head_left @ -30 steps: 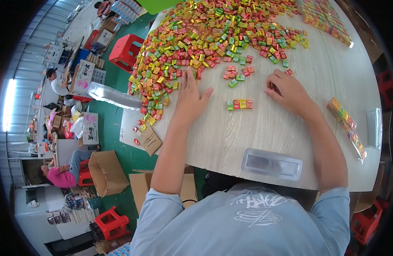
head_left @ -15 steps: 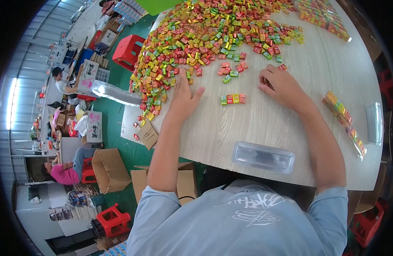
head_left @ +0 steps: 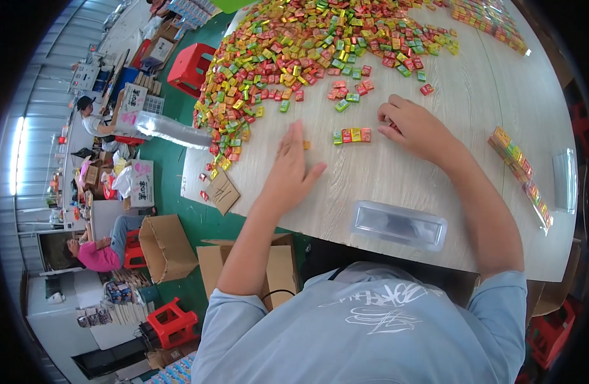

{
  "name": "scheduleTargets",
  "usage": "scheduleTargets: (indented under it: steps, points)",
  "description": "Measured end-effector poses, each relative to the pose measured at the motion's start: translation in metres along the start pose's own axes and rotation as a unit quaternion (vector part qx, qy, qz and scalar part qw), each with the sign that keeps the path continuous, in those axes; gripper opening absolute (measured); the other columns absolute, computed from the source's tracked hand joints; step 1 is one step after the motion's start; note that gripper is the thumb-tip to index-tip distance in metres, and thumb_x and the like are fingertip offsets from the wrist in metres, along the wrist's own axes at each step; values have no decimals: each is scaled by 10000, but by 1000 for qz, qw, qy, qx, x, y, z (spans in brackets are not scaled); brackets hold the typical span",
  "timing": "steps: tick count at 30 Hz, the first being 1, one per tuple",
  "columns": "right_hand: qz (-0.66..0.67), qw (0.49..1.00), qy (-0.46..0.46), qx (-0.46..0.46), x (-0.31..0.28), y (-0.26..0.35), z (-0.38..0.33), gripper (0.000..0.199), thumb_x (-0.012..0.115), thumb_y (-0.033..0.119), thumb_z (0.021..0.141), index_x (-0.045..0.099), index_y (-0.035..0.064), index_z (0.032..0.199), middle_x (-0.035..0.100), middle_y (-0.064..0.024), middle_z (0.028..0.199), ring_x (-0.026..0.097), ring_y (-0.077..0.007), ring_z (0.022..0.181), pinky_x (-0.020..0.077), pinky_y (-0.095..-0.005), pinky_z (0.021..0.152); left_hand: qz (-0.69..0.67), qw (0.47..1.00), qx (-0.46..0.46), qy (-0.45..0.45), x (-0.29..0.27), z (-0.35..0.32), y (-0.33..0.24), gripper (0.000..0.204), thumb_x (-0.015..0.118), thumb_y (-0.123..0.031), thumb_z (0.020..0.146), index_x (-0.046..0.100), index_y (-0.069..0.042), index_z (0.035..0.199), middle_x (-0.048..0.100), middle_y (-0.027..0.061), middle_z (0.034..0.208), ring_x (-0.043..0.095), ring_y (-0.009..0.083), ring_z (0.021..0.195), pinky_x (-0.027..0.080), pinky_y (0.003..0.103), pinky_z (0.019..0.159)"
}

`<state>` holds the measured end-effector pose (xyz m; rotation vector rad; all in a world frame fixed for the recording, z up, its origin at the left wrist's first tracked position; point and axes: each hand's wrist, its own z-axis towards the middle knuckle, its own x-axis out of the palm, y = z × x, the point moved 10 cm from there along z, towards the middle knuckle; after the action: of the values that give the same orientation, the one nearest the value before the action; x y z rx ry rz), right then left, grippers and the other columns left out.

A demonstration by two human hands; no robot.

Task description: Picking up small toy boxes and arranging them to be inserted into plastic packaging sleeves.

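Left hand (head_left: 293, 171) lies flat and released, just left of the short row of small foil-wrapped square candies (head_left: 352, 136). Right hand (head_left: 417, 130), just right, is half-curled; can't tell if it's holding anything. Candies look light and slippery, so pinch their edges.

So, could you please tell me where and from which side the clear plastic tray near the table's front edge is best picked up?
Probably by its two long sides, near the middle. The clear plastic tray lies flat, long and narrow, almost parallel to the wooden table edge, with bare wood around it. Coming from above with the right hand, thumb on the near wall and fingers on the far wall, spans its narrow width.
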<state>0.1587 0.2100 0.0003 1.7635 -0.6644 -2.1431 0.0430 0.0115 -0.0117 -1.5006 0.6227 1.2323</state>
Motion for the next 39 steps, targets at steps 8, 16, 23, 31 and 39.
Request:
scheduleTargets:
  steps: [8,16,23,31,39]
  points:
    - [87,995,-53,20,3,14,19,208,574,124,1022,623,73,1218,620,-141,1170,661,-315,1047,535,-397,899,-65,995,80,-14,5,27,-21,798,648,-213,990,221,41,1614,409,265,1596,386,434,1484,285,487,1250]
    - [-88,994,-64,0,1,9,46,211,601,132,998,669,94,1194,633,-127,1132,659,-336,1027,534,-439,870,-15,983,97,-152,-17,21,-21,582,696,-217,944,497,-39,1462,597,180,1336,557,382,1244,409,450,1114]
    - [-12,999,22,47,-3,13,2,102,639,100,969,615,41,1049,626,-125,1079,659,-311,978,534,-412,845,-72,990,81,-91,-11,32,-17,490,727,-205,906,557,-28,1330,586,152,1095,579,346,1067,463,466,977]
    - [28,999,19,-10,-5,32,-16,184,670,100,971,627,41,1140,577,-122,1182,654,-302,1003,548,-385,889,-107,988,109,-38,-5,40,-23,512,723,-118,900,529,-29,1365,586,174,1132,586,373,1108,489,472,980]
    - [33,996,35,73,2,13,-25,195,715,130,959,603,32,1084,551,-122,1170,651,-287,978,561,-379,855,-92,987,127,-31,-12,45,-20,528,732,-140,912,523,-39,1386,595,173,1182,598,369,1142,493,453,998]
